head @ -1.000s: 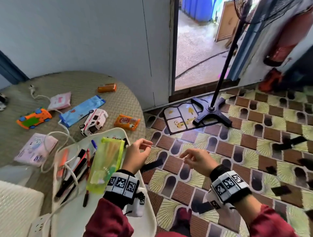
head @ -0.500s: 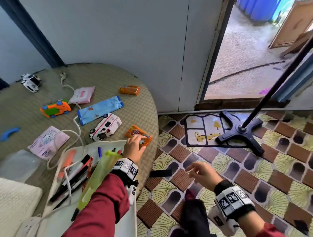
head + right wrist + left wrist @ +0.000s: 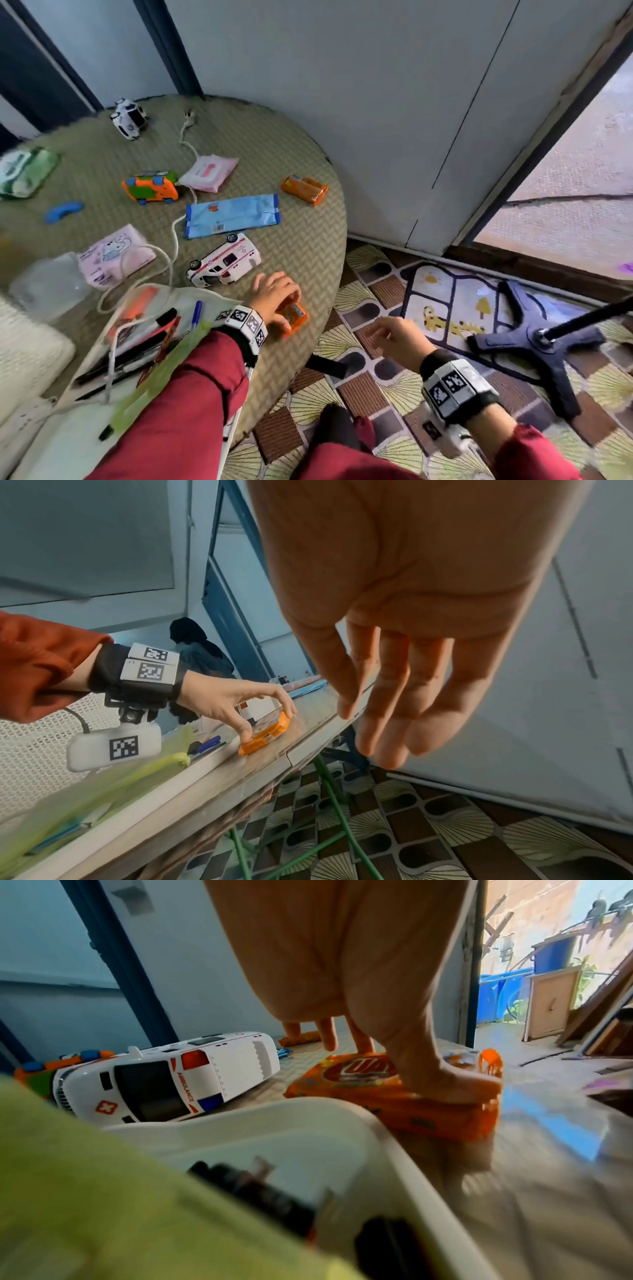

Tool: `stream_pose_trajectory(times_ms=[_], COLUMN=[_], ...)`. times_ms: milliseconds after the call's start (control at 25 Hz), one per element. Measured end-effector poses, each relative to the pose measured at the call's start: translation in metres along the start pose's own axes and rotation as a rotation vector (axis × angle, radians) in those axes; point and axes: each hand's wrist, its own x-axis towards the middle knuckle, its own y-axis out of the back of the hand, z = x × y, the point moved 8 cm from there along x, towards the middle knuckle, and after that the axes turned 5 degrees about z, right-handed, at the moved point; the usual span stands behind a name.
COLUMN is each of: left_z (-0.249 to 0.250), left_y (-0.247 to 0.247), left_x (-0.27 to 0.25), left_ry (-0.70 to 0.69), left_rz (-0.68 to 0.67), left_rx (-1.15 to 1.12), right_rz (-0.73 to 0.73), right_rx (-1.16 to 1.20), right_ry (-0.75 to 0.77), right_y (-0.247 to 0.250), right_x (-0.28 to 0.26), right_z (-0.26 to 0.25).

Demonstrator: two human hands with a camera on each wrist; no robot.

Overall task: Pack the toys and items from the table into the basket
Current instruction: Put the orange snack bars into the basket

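My left hand grips a small orange packet near the table's front right edge, thumb on its near side and fingers over the top; the left wrist view shows the orange packet under the thumb. The white basket sits just left of it, holding pens and a green pouch. A white toy ambulance lies on its side beside the hand. My right hand hovers off the table over the floor, fingers relaxed and empty, as the right wrist view of the right hand confirms.
On the round table lie a blue wipes pack, another orange packet, a pink pack, an orange toy car, a pink tissue pack, a white toy car and a white cable. A fan stand base is on the floor.
My left hand reached from the basket's rim to the orange packet and closed round it, drawing it nearer the table edge. The view has swung left; the right hand stays off the table.
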Motion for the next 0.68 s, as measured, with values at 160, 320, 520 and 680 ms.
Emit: stream_pose_trajectory(times_ms=[160, 320, 520, 680], left_z=[0.001, -0.003, -0.022, -0.043], left_y=[0.007, 0.002, 0.019, 0.040], left_x=[0.015, 0.028, 0.044, 0.047], left_ry=[-0.040, -0.070, 0.000, 0.145], left_rz=[-0.019, -0.114, -0.075, 0.127], left_rx=[-0.106, -0.133, -0.365, -0.735], right_rz=[-0.049, -0.068, -0.016, -0.001], right_rx=[0.013, 0.034, 0.061, 0.102], right_ry=[0.043, 0.069, 0.113, 0.129], right_y=[0.006, 0.013, 0.030, 0.037], right_x=[0.038, 0.079, 0.132, 0.161], right_z=[-0.011, -0.025, -0.054, -0.071])
